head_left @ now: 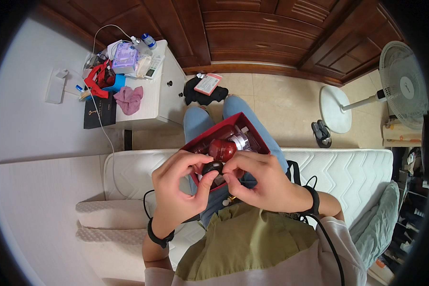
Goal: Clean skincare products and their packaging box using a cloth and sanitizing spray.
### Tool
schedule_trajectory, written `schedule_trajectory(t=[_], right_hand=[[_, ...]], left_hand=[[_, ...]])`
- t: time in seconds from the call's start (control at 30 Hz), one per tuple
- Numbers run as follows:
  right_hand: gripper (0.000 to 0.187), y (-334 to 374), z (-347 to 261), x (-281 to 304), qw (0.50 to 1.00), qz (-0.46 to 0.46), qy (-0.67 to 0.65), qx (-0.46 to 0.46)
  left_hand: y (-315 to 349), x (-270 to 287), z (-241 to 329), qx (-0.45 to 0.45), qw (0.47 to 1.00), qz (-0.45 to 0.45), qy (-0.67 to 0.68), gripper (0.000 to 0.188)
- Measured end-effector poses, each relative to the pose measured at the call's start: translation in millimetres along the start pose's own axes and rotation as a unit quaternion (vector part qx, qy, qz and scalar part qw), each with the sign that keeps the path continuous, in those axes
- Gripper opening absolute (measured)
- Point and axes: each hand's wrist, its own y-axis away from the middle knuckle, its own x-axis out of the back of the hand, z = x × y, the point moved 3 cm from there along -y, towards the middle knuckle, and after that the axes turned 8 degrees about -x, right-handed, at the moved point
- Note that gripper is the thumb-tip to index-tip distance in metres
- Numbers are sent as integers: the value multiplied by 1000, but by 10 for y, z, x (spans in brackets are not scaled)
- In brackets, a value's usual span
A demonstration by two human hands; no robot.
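Both hands meet over my lap around a small, glossy black rounded object (211,167). My left hand (178,183) pinches it between thumb and fingers from the left. From the right, the thumb and fingertips of my right hand (269,183) close on its edge. Its kind cannot be made out. Just below them an open red box (256,134) rests tilted on my thighs. Inside it lies a rounded, translucent red bottle (221,149) with a shiny silver-and-clear cap (240,141). My hands hide the near part of the box.
I sit on a white mattress (338,171). A white bedside cabinet (162,90) at the left carries a purple box (125,57), a pink cloth (128,99) and other clutter. A standing fan (405,86) and dark slippers (321,133) are at the right. Black cloth (205,95) lies on the floor.
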Motion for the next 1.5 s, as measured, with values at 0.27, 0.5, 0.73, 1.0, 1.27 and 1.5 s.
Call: schedule_trajectory(t=[0.27, 0.5, 0.73, 1.0, 1.27, 1.5], right_hand=[[8, -28, 47, 81, 998, -35, -50, -34], [12, -52, -43, 184, 993, 28, 80, 82], [10, -49, -12, 180, 993, 32, 59, 97], [8, -51, 37, 207, 968, -53, -222, -101], [9, -7, -11, 232, 981, -14, -190, -44], [11, 26, 11, 154, 963, -5, -266, -34]], left_hand=[[53, -37, -101, 199, 950, -15, 240, 17], [57, -54, -86, 177, 951, -52, 248, 18], [21, -46, 72, 95, 982, -94, 134, 28], [-47, -11, 221, -89, 991, -99, -26, 41], [-54, 39, 286, -128, 988, -78, -46, 42], [-1, 42, 256, -85, 996, -3, -3, 35]])
